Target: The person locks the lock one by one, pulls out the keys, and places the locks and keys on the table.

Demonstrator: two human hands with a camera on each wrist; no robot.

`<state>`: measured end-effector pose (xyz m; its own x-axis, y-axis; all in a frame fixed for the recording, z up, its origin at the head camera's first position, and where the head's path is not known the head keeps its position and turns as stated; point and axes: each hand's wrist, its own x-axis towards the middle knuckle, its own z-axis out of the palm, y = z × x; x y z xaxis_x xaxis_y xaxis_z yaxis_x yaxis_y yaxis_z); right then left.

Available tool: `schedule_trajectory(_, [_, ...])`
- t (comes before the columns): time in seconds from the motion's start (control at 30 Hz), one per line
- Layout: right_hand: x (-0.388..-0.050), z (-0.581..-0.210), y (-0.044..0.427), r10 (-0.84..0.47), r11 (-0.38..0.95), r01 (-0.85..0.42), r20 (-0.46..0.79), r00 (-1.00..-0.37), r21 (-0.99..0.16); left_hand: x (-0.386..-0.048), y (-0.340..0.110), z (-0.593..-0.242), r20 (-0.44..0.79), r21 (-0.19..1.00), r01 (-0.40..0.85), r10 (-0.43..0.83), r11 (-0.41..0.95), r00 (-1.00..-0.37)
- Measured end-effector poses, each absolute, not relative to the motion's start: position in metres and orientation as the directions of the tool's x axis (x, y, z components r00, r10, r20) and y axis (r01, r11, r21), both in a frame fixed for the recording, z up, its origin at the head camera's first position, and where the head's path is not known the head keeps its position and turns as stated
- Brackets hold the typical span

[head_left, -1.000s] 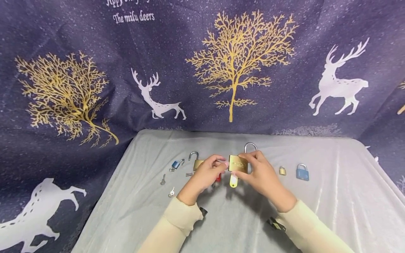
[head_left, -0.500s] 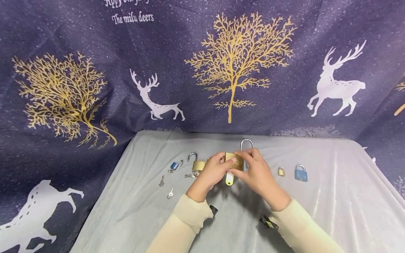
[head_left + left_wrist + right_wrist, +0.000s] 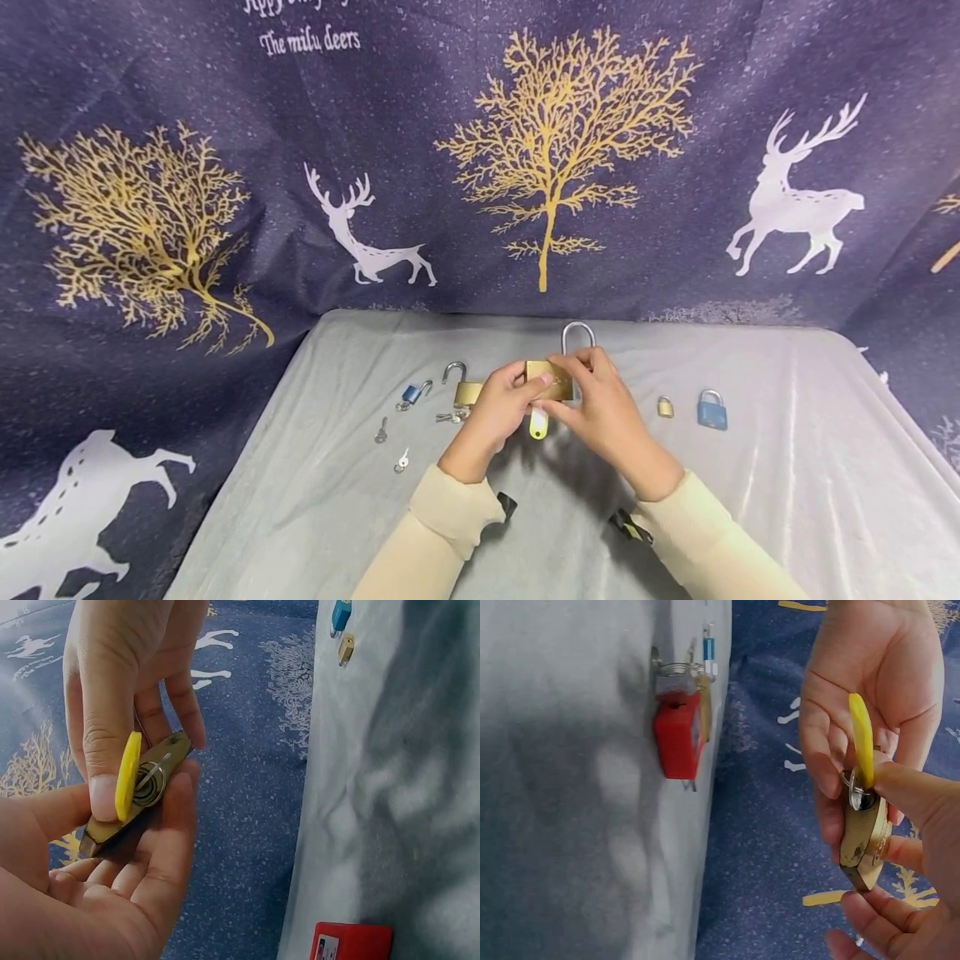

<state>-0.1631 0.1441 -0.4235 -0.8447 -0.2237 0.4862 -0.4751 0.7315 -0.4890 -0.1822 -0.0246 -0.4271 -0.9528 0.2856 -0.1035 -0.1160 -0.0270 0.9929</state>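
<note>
Padlock (image 3: 557, 389), brass, with yellow tag (image 3: 538, 424): left hand (image 3: 491, 412) grips one side, fingers curled; right hand (image 3: 606, 412) pinches the other, thumb touching the tag.

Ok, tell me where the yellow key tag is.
In the head view, the yellow key tag is just right of centre in the lower half, directly below the large brass padlock, between the left hand and the right hand.

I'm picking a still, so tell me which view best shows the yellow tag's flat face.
The head view: the yellow tag shows below the brass padlock, its pale face toward the camera, though small. Both wrist views show it larger but nearly edge-on.
</note>
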Motion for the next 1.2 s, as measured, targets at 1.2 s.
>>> schedule_trajectory(1.2, [-0.198, -0.4, 0.15, 0.01, 0.398, -0.126, 0.142, -0.99, -0.909, -0.172, -0.014, -0.42, -0.087, 0.975, -0.157, 0.383, -0.156, -0.92])
